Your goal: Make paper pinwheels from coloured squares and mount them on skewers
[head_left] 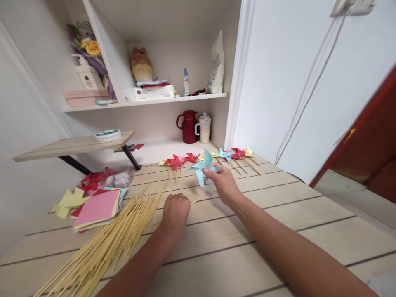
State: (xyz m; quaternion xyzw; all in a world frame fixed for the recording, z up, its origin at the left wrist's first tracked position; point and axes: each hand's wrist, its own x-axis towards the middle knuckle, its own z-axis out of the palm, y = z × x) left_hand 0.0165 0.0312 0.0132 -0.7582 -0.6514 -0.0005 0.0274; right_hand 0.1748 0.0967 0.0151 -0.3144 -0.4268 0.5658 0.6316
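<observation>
Light-blue pinwheel [201,166] held up over the desk [278,231], centre.
The right hand's [225,185] grip pinches it, thumb near its middle; the left hand [176,209] is clenched around a thin stick [194,201]. Loose sticks [123,231] and stacked paper [97,207] lie left, mounted pinwheels [175,162] far.

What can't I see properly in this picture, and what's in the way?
All in the head view:
- Left hand: its back hides the fingertips, so I can't tell how it grips the thin stick.
- Shiny bits below the right hand: too small to name.
- Stick bundle: the bottom edge cuts off some ends.
- "FLOW" lettering: the shelf divider hides any further letters.
- White bag: print too small to read.
</observation>
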